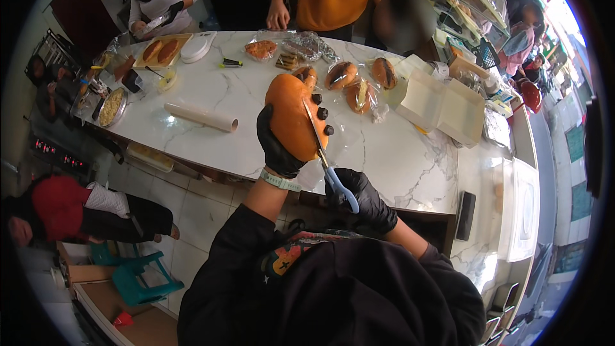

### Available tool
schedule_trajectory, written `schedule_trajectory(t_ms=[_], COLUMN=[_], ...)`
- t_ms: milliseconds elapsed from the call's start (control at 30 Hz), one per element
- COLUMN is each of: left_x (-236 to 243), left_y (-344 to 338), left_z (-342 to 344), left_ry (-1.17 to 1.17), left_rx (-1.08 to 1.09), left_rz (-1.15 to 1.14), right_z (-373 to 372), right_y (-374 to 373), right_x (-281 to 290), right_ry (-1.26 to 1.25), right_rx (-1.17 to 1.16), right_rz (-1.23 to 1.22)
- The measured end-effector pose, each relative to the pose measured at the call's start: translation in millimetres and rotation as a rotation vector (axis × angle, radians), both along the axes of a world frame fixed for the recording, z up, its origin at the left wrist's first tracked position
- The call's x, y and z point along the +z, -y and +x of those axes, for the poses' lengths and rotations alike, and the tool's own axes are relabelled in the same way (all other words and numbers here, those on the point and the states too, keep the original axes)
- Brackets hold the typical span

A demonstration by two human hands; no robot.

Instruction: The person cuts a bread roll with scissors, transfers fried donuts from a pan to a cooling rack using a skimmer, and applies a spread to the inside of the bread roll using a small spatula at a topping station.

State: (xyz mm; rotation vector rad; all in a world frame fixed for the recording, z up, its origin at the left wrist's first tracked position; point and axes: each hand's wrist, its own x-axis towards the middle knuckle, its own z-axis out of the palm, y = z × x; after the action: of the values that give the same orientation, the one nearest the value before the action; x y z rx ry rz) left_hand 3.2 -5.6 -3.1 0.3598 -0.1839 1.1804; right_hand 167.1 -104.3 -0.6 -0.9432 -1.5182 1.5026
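A large golden-brown bread roll (289,118) is held up over the near edge of the table in my left hand (275,144). That hand wears a black glove, and its fingertips show along the roll's right side. My right hand (362,198), gloved in black too, grips the blue handles of a pair of scissors (331,175). The scissor blades point up and away, lying along the right part of the roll. Whether they have cut into the crust I cannot tell. Beyond the roll lie several filled buns in clear plastic, among them one bun (341,75) with a dark filling.
A cardboard tube (202,117) lies left on the marble-patterned table (224,93). An open white box (442,106) stands right; a black phone (466,216) is nearer. At the far left are a bowl of shredded food (113,107) and a bread tray (182,40). People stand across the table.
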Motion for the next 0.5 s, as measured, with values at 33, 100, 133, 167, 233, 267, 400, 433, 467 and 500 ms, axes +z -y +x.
schedule_trajectory(t_ms=[33, 100, 133, 167, 233, 267, 400, 433, 467, 500], left_x=[-1, 0, 0, 1, 0, 0, -3, -3, -3, -3], left_y=[-1, -2, -3, -3, 0, 1, 0, 1, 1, 1], left_z=[-2, -4, -5, -5, -5, -5, -4, -5, -6, -6], left_ry=[0.036, 0.074, 0.068, 0.062, 0.051, 0.039, 0.035, 0.04, 0.044, 0.046], left_rx=[-0.014, -0.029, -0.033, -0.036, -0.04, -0.046, -0.073, -0.059, -0.045, -0.044], left_rz=[-0.01, -0.018, -0.006, 0.006, -0.001, -0.009, 0.048, 0.04, 0.032, 0.033], right_z=[1, 3, 5, 6, 4, 3, -1, 0, 0, 0], right_y=[-2, -3, -3, -4, -3, -3, -6, -6, -6, -5], right_x=[7, 10, 10, 10, 12, 14, 24, 23, 22, 25], right_ry=[0.024, 0.05, 0.124, 0.198, 0.137, 0.075, 0.141, 0.113, 0.084, 0.085], right_rx=[0.005, 0.01, -0.003, -0.016, 0.001, 0.015, 0.008, -0.003, -0.013, -0.012], right_rz=[-0.03, -0.058, -0.025, 0.008, -0.019, -0.047, 0.017, 0.016, 0.016, 0.017])
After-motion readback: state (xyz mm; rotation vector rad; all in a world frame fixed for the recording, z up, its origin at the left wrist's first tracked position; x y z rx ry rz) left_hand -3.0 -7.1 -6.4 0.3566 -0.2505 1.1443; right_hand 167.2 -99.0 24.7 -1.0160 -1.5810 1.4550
